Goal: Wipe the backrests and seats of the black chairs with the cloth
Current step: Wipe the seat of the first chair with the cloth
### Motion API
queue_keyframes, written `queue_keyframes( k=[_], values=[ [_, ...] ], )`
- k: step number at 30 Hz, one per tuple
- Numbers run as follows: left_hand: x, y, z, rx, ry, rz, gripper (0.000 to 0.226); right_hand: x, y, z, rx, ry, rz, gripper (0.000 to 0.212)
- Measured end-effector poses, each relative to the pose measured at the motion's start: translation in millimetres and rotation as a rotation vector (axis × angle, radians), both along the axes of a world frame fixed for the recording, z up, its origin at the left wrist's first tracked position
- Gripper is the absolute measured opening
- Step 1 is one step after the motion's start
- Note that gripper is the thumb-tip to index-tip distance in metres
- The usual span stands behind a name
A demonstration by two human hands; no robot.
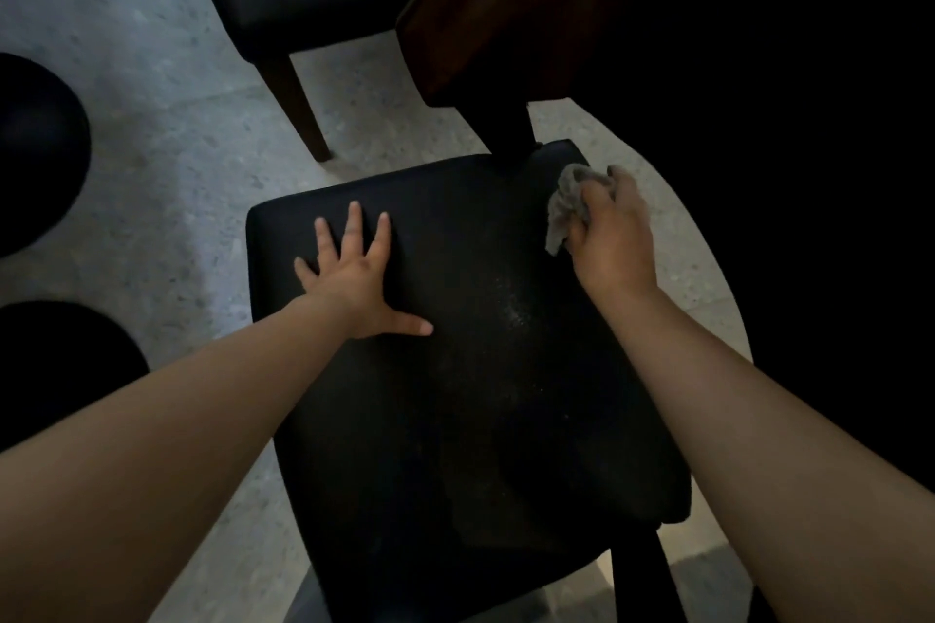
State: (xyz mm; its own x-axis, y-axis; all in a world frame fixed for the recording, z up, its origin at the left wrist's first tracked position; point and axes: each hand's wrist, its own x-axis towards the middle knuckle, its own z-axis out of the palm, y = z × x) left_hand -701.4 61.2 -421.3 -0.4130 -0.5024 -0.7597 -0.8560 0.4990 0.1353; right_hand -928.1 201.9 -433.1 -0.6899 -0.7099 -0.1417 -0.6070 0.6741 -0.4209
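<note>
Right hand [614, 230] grips the bunched grey cloth [569, 207] at the black seat's [455, 395] far right corner, evidently mid-wipe, while the left hand [354, 276], fingers spread flat, presses the seat, apparently steadying the chair.
</note>
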Motion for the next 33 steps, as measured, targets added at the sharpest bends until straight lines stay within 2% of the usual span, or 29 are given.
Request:
queue_keyframes(
  k=[3,5,9,12,15,19,21,24,28,31,33],
  values=[
    [-1.8,5.0,-6.4,0.037,-0.059,0.003,0.151,5.6,-5.7,-16.3,0.107,0.015,0.080,0.037],
    [-3.2,7.6,-8.6,0.047,-0.079,0.005,0.156,10.4,-2.8,-20.9,0.120,0.031,0.057,0.036],
    [-5.4,9.6,-10.8,0.045,-0.090,0.011,0.158,10.9,7.0,-14.8,0.001,0.014,0.068,0.022],
    [-7.0,11.0,-11.4,0.051,-0.098,0.021,0.159,-1.1,2.7,-8.9,-0.131,0.090,0.049,0.019],
    [-7.5,11.3,-10.5,0.056,-0.102,0.028,0.159,-23.6,-21.6,-16.6,-0.136,0.148,0.032,0.019],
    [-7.8,11.9,-9.5,0.065,-0.103,0.029,0.159,-42.8,-53.6,-42.6,0.004,0.029,-0.028,0.027],
    [-8.6,11.7,-8.5,0.071,-0.111,0.032,0.159,-41.0,-53.2,-48.9,0.011,0.014,-0.029,0.026],
    [-8.8,11.6,-7.6,0.072,-0.113,0.029,0.159,-20.8,-29.0,-42.3,-0.012,0.004,0.088,0.019],
    [-9.2,11.8,-6.7,0.071,-0.110,0.033,0.160,17.7,12.5,-20.6,0.104,-0.124,0.225,0.026],
    [-9.2,11.8,-7.5,0.069,-0.116,0.032,0.160,10.8,10.0,-11.5,-0.031,-0.083,0.148,0.019],
    [-9.5,12.2,-8.7,0.065,-0.117,0.024,0.160,-12.5,-13.5,-16.2,-0.114,0.029,0.054,0.017]
  ],
)
